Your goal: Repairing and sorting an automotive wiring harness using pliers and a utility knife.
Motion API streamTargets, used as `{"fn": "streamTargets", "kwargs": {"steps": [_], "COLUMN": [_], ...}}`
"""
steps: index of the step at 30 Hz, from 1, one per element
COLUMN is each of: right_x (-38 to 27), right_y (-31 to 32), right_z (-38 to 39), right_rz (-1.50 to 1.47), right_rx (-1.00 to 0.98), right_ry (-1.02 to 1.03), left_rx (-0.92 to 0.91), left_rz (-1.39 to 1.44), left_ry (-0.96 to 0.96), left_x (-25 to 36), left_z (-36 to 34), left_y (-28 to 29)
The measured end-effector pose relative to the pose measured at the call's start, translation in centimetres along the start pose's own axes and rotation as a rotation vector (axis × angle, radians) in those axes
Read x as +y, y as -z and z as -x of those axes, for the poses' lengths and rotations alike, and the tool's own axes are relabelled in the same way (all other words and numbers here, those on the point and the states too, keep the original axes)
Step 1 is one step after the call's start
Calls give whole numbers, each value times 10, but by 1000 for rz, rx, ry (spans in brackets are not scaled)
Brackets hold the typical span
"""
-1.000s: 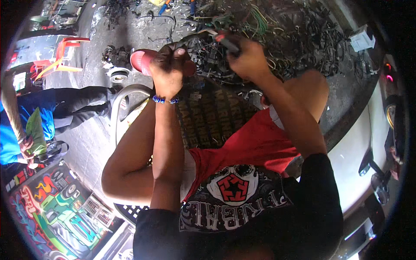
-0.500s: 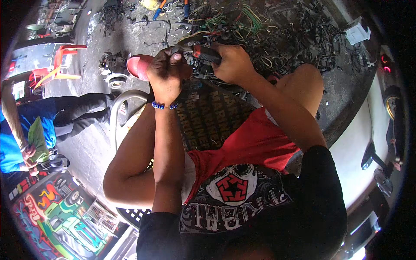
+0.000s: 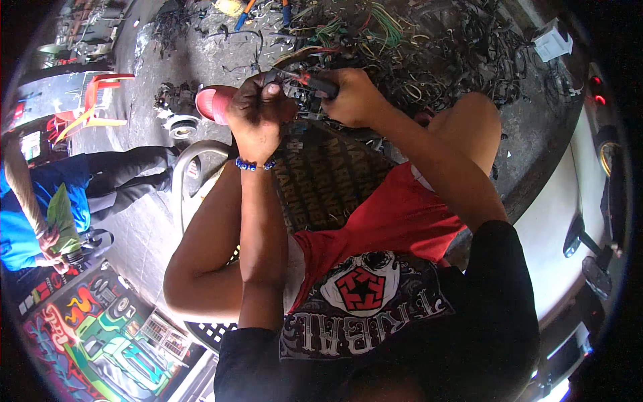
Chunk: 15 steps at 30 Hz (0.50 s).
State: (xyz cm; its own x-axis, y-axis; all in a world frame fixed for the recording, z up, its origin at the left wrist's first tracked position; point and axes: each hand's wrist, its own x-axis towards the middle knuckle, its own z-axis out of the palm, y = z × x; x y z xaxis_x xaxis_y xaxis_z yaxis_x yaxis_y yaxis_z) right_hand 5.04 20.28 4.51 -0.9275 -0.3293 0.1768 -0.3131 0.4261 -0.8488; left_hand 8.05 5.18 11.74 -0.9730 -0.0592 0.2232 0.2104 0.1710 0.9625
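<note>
L hand [image 3: 258,110] fisted, thumb up top, blue bracelet [image 3: 253,164] on wrist | R hand [image 3: 353,99] gripping red/blk tool [image 3: 321,84], tip in close by L thumb | wires [image 3: 435,67] heaped just beyond | co-worker [image 3: 33,231] in blue off L | wht box [image 3: 553,43] far R

The left forearm [image 3: 262,224] runs nearly straight upward to the left hand [image 3: 256,117], curled closed with its thumb [image 3: 271,89] on top; the right forearm [image 3: 435,161] slants up and leftward to the right hand [image 3: 355,97], clenched, close by; the left hand's shadowed far side seems tightly folded.
</note>
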Motion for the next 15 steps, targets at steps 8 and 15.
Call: {"fn": "streamTargets", "kwargs": {"steps": [8, 15], "right_x": [85, 15], "right_y": [36, 40], "right_z": [-35, -1], "right_rz": [1114, 177], "right_rx": [-453, 333], "right_ry": [-29, -265], "left_rx": [21, -34], "left_rz": [-128, -43], "left_ry": [-37, -32], "left_x": [15, 1], "left_z": [2, -6], "left_y": [8, 17]}}
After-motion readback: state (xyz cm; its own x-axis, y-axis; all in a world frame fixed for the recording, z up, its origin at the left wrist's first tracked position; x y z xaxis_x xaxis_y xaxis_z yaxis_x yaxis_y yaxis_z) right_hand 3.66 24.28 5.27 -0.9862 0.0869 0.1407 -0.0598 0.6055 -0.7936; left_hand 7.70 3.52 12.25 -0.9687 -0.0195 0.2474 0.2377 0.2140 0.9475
